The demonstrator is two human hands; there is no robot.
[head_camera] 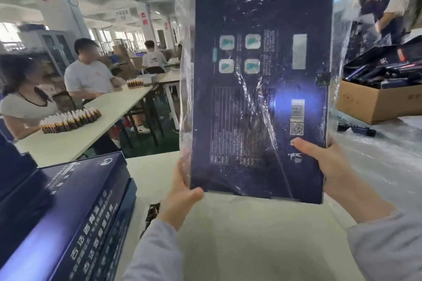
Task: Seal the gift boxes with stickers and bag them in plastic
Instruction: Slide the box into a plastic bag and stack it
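— Gift box (pixel 251 109), where is it?
— Held upright above the table (pixel 228 235), wrapped in a plastic bag (pixel 185 75).
— Hands?
— Left hand (pixel 182 191) grips its near left corner, right hand (pixel 328 166) its near right edge.

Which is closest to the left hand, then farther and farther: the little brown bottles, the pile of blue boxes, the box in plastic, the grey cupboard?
1. Bagged gift box: the left hand grips its lower corner.
2. Stack of blue boxes: just to the left, lower down.
3. Brown bottles: farther back on the left.
4. Grey cabinet: far back, left.
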